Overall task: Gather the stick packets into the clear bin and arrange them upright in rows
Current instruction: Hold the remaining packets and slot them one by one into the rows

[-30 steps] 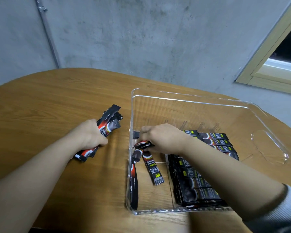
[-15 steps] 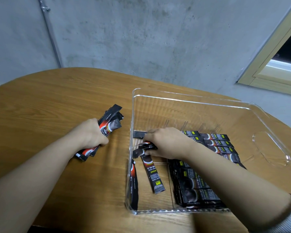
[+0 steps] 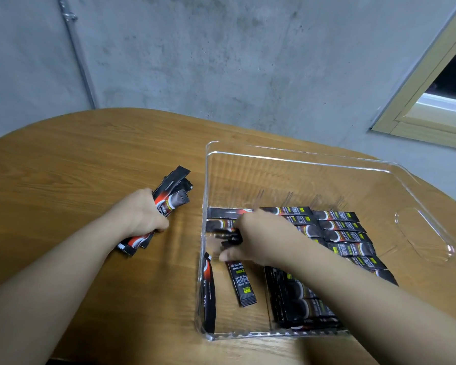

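Note:
A clear bin [image 3: 300, 156] stands on the wooden table [image 3: 77, 159]. Black stick packets [image 3: 345, 235] lie flat in rows along its floor on the right. One loose packet [image 3: 241, 283] lies near the bin's front left, and another [image 3: 208, 291] leans against the left wall. My right hand [image 3: 258, 238] is inside the bin, fingers closed on a blurred dark packet near the left wall. My left hand [image 3: 140, 217] rests on the table left of the bin, gripping a bundle of black and red packets [image 3: 171, 191].
A grey concrete wall stands behind the table, with a metal pipe [image 3: 77, 54] on the left. A window frame [image 3: 427, 101] shows at the right. The table's curved edge runs along the back and the left.
My right hand has shifted toward me inside the bin with the packet it holds, leaving two packets laid flat at the back left. My left hand has stayed put.

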### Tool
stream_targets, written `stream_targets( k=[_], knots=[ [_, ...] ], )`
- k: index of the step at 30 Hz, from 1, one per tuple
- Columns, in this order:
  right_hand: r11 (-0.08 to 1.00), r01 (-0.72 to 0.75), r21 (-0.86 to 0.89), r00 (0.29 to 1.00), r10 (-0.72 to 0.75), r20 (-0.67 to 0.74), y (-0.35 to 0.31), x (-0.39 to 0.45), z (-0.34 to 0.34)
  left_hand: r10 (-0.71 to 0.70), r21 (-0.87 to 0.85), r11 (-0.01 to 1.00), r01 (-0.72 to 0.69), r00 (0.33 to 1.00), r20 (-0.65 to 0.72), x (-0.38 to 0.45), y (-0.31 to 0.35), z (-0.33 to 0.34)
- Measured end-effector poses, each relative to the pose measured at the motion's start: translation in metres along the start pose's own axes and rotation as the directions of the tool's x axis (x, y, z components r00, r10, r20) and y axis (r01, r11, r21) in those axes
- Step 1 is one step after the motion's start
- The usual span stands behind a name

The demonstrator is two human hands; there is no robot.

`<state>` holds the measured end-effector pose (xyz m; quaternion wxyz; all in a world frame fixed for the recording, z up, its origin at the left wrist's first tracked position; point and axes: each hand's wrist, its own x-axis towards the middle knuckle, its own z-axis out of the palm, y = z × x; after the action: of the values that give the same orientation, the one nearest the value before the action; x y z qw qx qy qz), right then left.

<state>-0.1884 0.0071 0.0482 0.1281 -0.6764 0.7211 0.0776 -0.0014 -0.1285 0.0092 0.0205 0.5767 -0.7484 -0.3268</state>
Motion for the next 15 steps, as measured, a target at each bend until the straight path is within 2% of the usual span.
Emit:
stream_targets(
  k=[3,9,15],
  knots=[
    [0.999,0.008,-0.044,0.999,-0.006,0.049,-0.009,-0.009,0.007,-0.001,-0.01,1.0,0.001,1.0,0.001,0.0,0.0,0.0],
    [0.999,0.0,-0.036,0.999,-0.001,-0.044,-0.009,0.0,0.013,-0.012,0.002,1.0,0.012,1.0,-0.028,0.0,-0.001,0.003],
    [0.998,0.058,0.021,0.992,-0.055,-0.113,-0.003,0.009,0.01,-0.034,0.027,0.999,0.036,0.998,-0.046,0.001,-0.001,0.006]
  ],
)
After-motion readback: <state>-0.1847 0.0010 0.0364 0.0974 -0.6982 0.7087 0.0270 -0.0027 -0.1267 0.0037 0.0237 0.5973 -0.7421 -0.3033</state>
